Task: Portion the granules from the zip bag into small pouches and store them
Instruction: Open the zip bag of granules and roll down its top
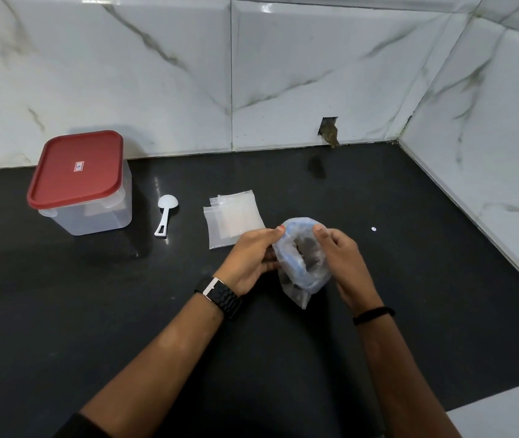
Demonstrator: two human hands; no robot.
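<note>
**Zip bag handling notes: floppy film, loose fill, grab it by the rim**

Zip bag (300, 263) is up off the black countertop (410, 248), near centre and a bit right, with its mouth pulled into a wide oval. Left hand (253, 260) pinches the left side of the rim, thumb on top and fingers curled under. Right hand (345, 263) pinches the far-right side of the rim the same way. So both hands are closed on the bag; neither one is free.

How it'll handle, my guess: thin clear film with a blue zip strip, very soft, zero stiffness of its own. The dark granules (310, 259) sitting inside look loose, so the weight will slump to whichever corner hangs lowest, and the bottom corner near the person is already drooping. Probably light overall, but let one side of the rim go and the mouth likely folds shut or tips. The zip strip is the only firm-ish part, so that's where I'd hold. The film itself looks slick.

Other stuff: the small pouches (233, 218) lie in a flat stack just left and far of the bag, nearly touching the left hand. Those look flimsy too and will need separating with a pinch at the edge. White scoop (165, 214) lies further left, bowl pointing far. Storage box (84, 184) with the red lid on sits far left, well apart.
</note>
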